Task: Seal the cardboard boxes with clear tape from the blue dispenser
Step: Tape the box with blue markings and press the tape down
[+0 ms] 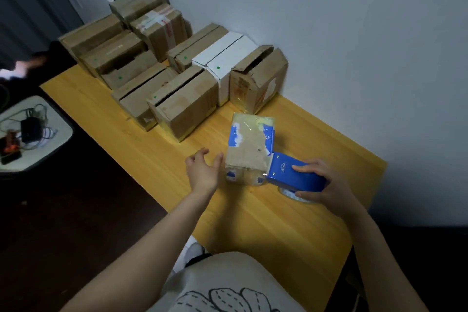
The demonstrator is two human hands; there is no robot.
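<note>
Box in hand: a small cardboard box [249, 149] with blue-and-white print lies on the yellow table [278, 223], near the front edge, already glossy with clear tape on its near end.
Dispenser: the blue dispenser [295, 172] is pressed against the box's right side, its tape roll [295, 194] showing beneath.
Right hand: the right hand [321, 182] is wrapped tight around the dispenser body, fingers on top, thumb under.
Left hand: the left hand [203, 168] is open, fingers spread, thumb just at the box's left side; I can't tell if it touches.
Waiting pile: the other boxes [182, 99] sit stacked by the wall [354, 33], several with gaping flaps.
Risk: with nothing bracing it, I'd guess the box slides left as the tape is pulled.
Second risk: the strip could wrinkle or stick to itself if the dispenser tilts off the surface.
</note>
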